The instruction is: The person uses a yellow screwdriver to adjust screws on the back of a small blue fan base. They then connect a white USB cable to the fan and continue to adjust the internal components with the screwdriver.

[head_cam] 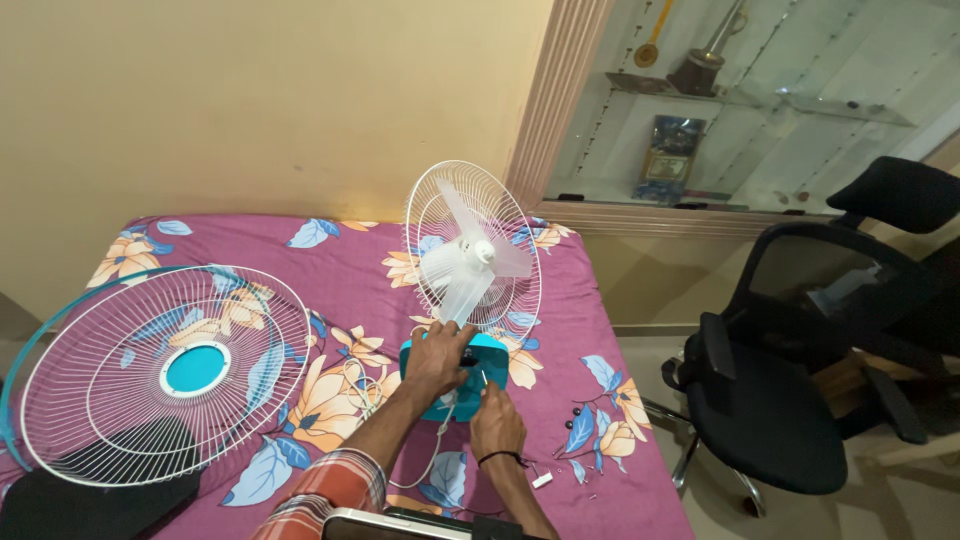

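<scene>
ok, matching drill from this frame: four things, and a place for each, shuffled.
Things:
1. detached front grille
2. left hand
3. office chair
4. small screws

Places:
A. on the floor right of the bed
B. on the fan's teal base
C. flat on the bedsheet, left side
D. on the sheet right of the right hand

Pairs: 1-C, 2-B, 3-A, 4-D

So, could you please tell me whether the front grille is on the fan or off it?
Off: the front grille lies flat on the bedspread, leaving the blades exposed.
</scene>
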